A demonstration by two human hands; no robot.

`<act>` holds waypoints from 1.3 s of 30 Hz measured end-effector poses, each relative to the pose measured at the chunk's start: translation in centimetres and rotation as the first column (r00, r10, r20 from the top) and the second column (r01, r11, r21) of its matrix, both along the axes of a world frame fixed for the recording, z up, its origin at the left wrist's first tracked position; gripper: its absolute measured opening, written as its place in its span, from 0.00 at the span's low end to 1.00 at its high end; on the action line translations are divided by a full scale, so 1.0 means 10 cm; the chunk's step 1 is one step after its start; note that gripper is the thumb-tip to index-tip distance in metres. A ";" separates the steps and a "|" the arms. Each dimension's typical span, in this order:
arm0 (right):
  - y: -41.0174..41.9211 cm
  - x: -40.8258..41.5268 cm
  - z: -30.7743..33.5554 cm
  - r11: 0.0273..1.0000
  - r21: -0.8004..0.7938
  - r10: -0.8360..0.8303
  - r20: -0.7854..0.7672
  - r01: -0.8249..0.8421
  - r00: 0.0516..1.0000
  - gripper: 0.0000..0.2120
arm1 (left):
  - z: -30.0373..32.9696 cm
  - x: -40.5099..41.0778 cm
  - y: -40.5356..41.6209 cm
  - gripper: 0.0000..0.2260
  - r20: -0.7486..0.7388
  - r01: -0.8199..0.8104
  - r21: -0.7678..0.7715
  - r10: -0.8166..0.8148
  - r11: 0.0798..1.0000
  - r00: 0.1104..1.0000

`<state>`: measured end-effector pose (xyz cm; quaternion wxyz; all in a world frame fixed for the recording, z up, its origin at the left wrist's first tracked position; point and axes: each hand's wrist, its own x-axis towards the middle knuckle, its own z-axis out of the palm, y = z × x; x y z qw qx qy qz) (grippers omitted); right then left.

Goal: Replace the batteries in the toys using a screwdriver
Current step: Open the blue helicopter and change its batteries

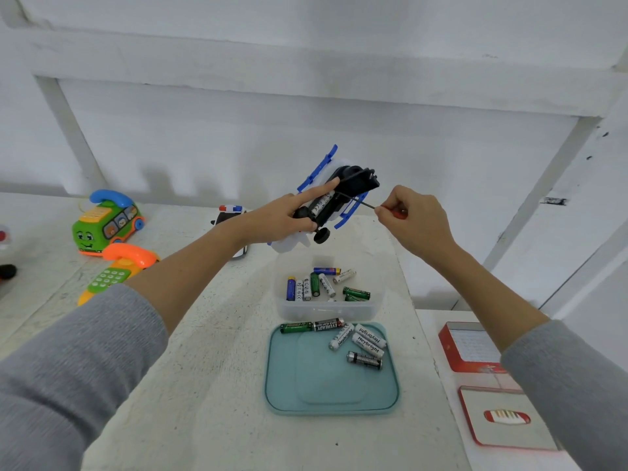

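The left hand (278, 219) holds a toy (334, 195) up at centre frame, underside toward the camera, fingers wrapped round its body and the forefinger stretched along the open battery bay, where a battery (319, 203) shows. The right hand (413, 219) pinches the red handle of a screwdriver (365, 202) between thumb and fingertips; its thin shaft runs left to the toy's black underside. Where exactly the tip sits is hard to tell — it may be at a screw or at the edge of the black cover.

To do this step well, I would keep the toy braced still, line the shaft straight with the screw and press in before turning, so the tip does not slip out. Working above the tub (328, 311) is sensible: a dropped screw or cell falls among the batteries there rather than rolling away.

The tub stands on a pale, scuffed table (210, 368), just above a teal lid (331, 399) at lower centre that carries more loose batteries. At left lie a green bus toy (105, 222) and an orange phone toy (115, 270); a police car toy (231, 212) peeks out behind the left wrist. A red box (469, 348) and its lid (503, 416) sit at lower right — on a second white surface, it seems. Behind, a white panelled wall fills the upper frame.
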<state>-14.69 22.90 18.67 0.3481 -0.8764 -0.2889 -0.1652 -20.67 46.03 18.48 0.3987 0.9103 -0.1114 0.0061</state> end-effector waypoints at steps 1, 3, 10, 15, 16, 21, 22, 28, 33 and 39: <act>-0.02 0.01 0.00 1.000 -0.001 -0.005 -0.004 0.005 1.000 0.07 | 0.00 0.02 0.01 0.34 0.011 0.008 0.021 -0.008 1.000 1.000; -0.05 0.02 0.00 1.000 0.004 -0.013 -0.017 0.013 1.000 0.07 | -0.02 0.06 0.02 0.34 0.031 0.009 0.062 -0.011 0.998 0.999; -0.20 0.02 -0.03 0.998 -0.042 -0.039 -0.042 0.038 0.998 0.05 | -0.08 0.19 0.08 0.33 0.046 0.022 0.221 -0.033 0.975 0.998; -0.31 -0.01 -0.10 0.987 -0.152 -0.054 -0.040 0.048 0.998 0.06 | -0.03 0.18 0.04 0.32 0.042 -0.011 0.366 -0.004 0.931 0.999; -0.32 -0.01 -0.11 0.985 -0.169 -0.052 -0.034 0.045 0.998 0.06 | -0.02 0.18 0.03 0.31 0.039 -0.006 0.383 -0.009 0.924 0.999; -0.32 -0.07 -0.19 0.978 -0.205 -0.044 0.000 0.043 0.999 0.06 | -0.06 0.21 0.04 0.32 0.049 -0.014 0.385 -0.005 0.923 0.999; -0.30 -0.09 -0.19 0.980 -0.196 -0.046 0.006 0.046 0.999 0.06 | -0.08 0.22 0.05 0.32 0.062 -0.022 0.367 -0.001 0.930 0.998; -0.05 -0.23 -0.14 0.990 -0.142 0.016 0.107 -0.001 0.994 0.08 | -0.23 0.19 0.09 0.32 0.184 -0.041 0.070 0.028 0.997 0.983; 0.13 -0.29 -0.10 0.982 -0.187 0.067 0.158 -0.036 0.985 0.09 | -0.23 0.11 0.03 0.32 0.250 -0.104 -0.064 0.117 0.992 0.961; 0.23 -0.33 -0.02 0.966 -0.257 0.089 0.229 -0.028 0.969 0.10 | -0.22 0.07 0.01 0.32 0.299 -0.143 -0.094 0.165 0.985 0.940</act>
